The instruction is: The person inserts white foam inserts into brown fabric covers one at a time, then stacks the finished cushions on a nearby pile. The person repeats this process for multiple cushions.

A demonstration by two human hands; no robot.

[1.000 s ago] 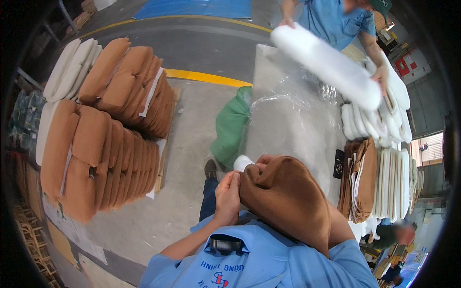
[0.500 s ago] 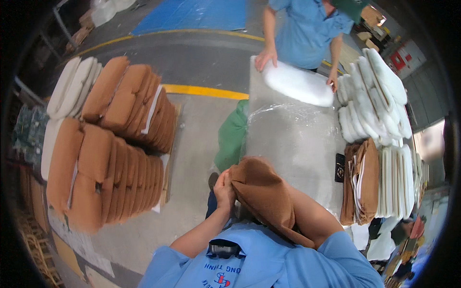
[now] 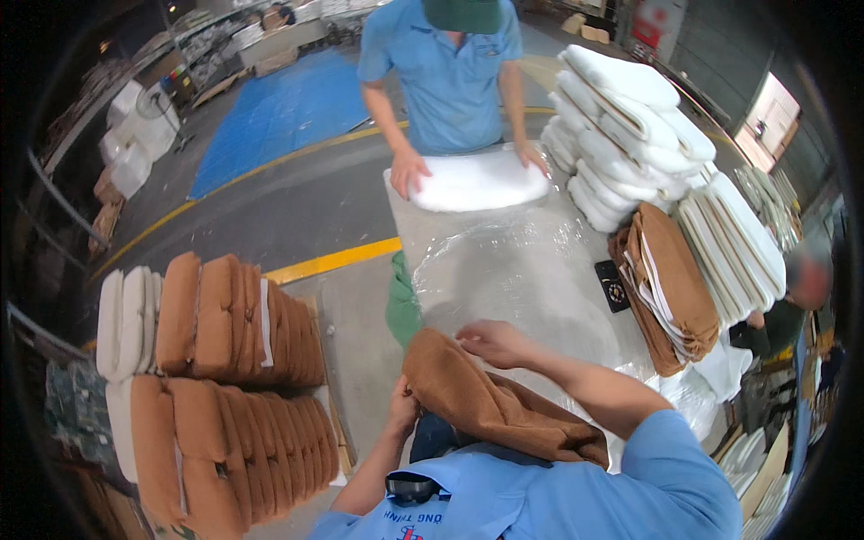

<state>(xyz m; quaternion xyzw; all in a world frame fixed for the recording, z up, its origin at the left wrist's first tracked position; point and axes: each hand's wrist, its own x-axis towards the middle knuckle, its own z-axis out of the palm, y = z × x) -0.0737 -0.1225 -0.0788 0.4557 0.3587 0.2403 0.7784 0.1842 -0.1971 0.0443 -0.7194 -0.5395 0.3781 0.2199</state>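
A brown fabric cushion cover [image 3: 504, 407] hangs in folds in front of my body, over the near edge of the table. My left hand [image 3: 404, 405] is closed on its left edge. Just beyond the cover's upper edge is my right hand [image 3: 493, 344], its fingers apart and holding nothing that I can see. Across the table, a co-worker in a blue shirt rests both hands on a white padded cushion [image 3: 481, 183].
Stacked brown cushions [image 3: 238, 459] stand on the left beside pale ones [image 3: 130, 319]. White padding [image 3: 621, 117] is piled at the table's far right, with folded brown covers [image 3: 666, 288] and a black phone-like object [image 3: 612, 286] nearer. Clear plastic film [image 3: 504, 252] lies on the table.
My right hand has come out from behind the brown cover to its upper edge. The left hand still grips the cover. My view has shifted, bringing more of the co-worker into sight.
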